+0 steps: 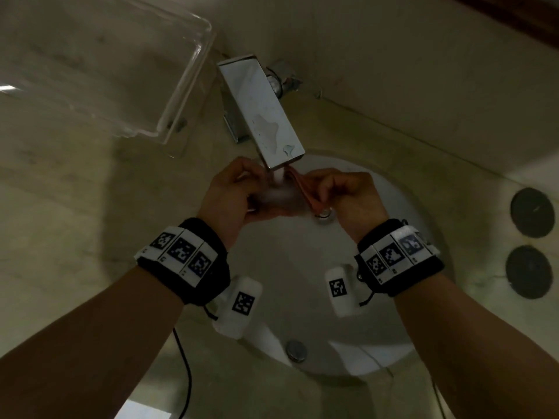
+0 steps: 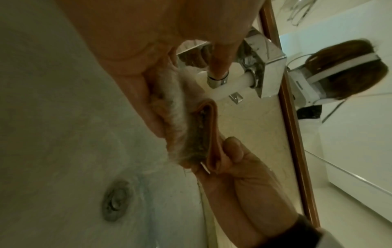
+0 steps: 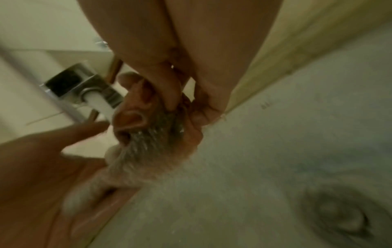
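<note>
Rinsing is under way in the head view: at the frame's centre, the left hand (image 1: 230, 192) and the right hand (image 1: 348, 195) each grip one end of an orange cloth (image 1: 305, 192), fingers curled round it. The cloth sits directly under the chrome faucet (image 1: 263, 113), in the water stream (image 1: 278, 176), above the white sink basin (image 1: 272, 267) and near its drain (image 1: 323, 213). A clear plastic tray (image 1: 181, 86) stands at upper left.

From the left wrist, the left hand (image 2: 131, 42) fills the top, its fingers lying along the wet cloth (image 2: 210, 130). The right hand (image 2: 237, 167) pinches the folded edge from below.

From the right wrist, the right hand (image 3: 191, 50) clutches the bunched cloth (image 3: 131, 117) at centre. The left hand (image 3: 42, 159) is blurred at lower left.
</note>
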The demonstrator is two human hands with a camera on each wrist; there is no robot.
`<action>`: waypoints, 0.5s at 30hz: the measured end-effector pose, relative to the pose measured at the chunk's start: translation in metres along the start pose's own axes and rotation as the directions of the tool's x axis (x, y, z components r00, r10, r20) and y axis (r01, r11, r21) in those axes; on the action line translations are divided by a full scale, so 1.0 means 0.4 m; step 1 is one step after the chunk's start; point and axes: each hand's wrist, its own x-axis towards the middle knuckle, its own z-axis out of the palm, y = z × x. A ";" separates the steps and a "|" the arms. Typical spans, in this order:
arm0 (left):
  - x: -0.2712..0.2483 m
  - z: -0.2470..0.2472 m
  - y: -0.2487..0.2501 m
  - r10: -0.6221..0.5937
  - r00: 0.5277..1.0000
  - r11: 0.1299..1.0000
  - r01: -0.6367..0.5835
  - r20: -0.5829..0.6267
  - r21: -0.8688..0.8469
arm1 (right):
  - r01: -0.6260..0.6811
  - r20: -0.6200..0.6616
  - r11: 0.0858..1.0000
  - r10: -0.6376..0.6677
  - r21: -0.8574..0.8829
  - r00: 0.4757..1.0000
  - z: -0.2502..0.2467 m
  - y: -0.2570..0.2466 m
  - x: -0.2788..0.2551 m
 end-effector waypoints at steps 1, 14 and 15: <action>0.000 0.002 0.005 -0.018 1.000 0.999 0.018 0.001 -0.028 | 0.024 0.016 0.999 -0.024 -0.025 1.000 -0.002 -0.002 0.003; 0.001 0.007 0.008 0.128 0.989 0.973 -0.141 0.078 0.183 | 0.052 -0.037 0.994 -0.049 0.094 0.998 0.001 -0.129 0.106; -0.002 0.009 0.011 0.124 0.988 0.977 -0.139 0.095 0.162 | 0.061 -0.040 0.993 -0.057 0.106 0.998 0.005 -0.146 0.118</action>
